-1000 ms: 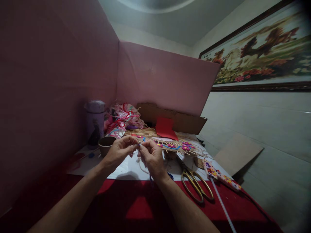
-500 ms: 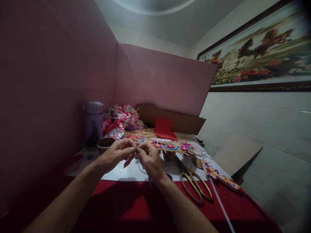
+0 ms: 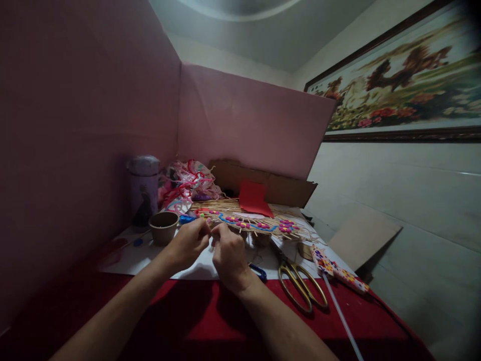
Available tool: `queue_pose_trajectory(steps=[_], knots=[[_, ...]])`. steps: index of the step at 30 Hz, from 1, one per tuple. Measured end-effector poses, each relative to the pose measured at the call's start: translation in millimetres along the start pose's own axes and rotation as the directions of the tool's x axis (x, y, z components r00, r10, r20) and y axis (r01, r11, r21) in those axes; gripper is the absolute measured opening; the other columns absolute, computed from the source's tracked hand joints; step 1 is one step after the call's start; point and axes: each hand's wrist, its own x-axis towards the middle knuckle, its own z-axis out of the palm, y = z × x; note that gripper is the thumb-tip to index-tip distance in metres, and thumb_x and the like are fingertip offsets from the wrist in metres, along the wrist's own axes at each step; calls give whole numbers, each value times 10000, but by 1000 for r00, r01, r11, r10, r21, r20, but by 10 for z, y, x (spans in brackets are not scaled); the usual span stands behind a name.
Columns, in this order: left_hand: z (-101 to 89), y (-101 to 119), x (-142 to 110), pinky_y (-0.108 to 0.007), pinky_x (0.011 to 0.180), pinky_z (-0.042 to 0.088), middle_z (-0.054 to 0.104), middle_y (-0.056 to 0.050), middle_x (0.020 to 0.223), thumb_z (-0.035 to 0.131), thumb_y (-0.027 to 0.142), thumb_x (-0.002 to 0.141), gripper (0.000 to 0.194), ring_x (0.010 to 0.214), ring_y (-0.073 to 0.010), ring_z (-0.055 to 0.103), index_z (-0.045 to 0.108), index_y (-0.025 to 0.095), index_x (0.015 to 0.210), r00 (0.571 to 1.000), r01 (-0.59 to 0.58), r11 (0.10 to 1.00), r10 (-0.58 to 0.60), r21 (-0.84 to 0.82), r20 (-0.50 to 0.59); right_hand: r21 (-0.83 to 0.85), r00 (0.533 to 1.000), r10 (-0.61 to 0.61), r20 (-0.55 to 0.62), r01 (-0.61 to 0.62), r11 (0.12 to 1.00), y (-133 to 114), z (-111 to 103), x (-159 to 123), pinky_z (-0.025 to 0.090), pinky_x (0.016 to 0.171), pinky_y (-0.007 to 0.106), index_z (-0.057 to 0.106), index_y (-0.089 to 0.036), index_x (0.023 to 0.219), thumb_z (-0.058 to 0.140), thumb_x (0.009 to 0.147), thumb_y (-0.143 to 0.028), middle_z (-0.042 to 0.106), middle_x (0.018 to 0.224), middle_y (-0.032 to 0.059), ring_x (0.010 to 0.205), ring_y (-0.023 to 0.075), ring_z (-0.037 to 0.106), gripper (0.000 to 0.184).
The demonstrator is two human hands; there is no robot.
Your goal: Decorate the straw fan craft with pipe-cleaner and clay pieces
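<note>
My left hand [image 3: 189,244] and my right hand [image 3: 230,254] meet over the white sheet [image 3: 190,272], fingertips close together. Both are closed, with fingers curled and pinched. Whatever lies between them is too small or too hidden to make out. Just beyond them stretches a decorated piece [image 3: 263,226] of thin sticks, edged with pink flowers and a wavy blue line. A small brown cup [image 3: 164,234] stands left of my left hand. Near my right wrist lies a blue-handled tool [image 3: 258,272], partly covered by my forearm.
Gold-handled scissors [image 3: 300,286] and a flower-patterned glue gun [image 3: 340,273] with a clear glue stick [image 3: 342,318] lie at right. Behind are a purple tumbler [image 3: 144,188], tangled pink and red strips [image 3: 193,180], red paper [image 3: 253,198] and a cardboard strip [image 3: 289,191]. Red cloth [image 3: 180,321] covers the front.
Both hands have turned over, knuckles now up, and their fingers have curled in more. The cup and the blue-handled tool show more fully. The pale loop below my hands is out of sight.
</note>
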Motion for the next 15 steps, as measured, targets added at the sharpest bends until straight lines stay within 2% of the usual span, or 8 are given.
queue_pose_trajectory(steps=[3,5,8,10,15], knots=[[42,-2,-18,-195,413,341,537,32,515,572,97,633,86,424,-87,463,571,173,594,997,7,1000,-8,-10,-71,-4,1000,-2,-17,1,1000,-9,-4,-3,392,618,257,542,-158,864,412,755,-86,638,731,55,679,186,609,185],[45,14,-22,-206,392,377,541,34,538,608,160,655,49,404,-94,485,562,168,643,997,42,987,-52,-155,-62,23,999,-6,-49,7,1000,-25,-16,-3,391,614,253,535,-161,867,403,782,-96,631,724,47,666,178,603,170],[18,59,-16,-220,372,422,561,21,590,659,269,665,159,429,-105,508,578,151,734,993,84,930,-108,-359,-48,60,995,-2,-104,8,998,-50,-34,-8,388,612,251,527,-164,871,391,817,-112,620,712,40,644,170,594,156],[-9,91,-10,-215,352,421,568,3,587,667,336,676,226,437,-106,507,608,130,748,988,143,904,-156,-403,0,69,991,8,-133,1,998,-59,-45,-12,387,617,253,524,-167,880,390,826,-114,619,717,38,651,171,594,154],[-64,121,-18,-177,313,377,552,-18,541,686,403,671,309,425,-89,473,625,106,613,963,264,865,-210,-427,170,105,990,-15,-137,30,994,-65,-72,-17,390,633,241,530,-183,881,407,776,-53,614,711,17,664,158,587,208]])
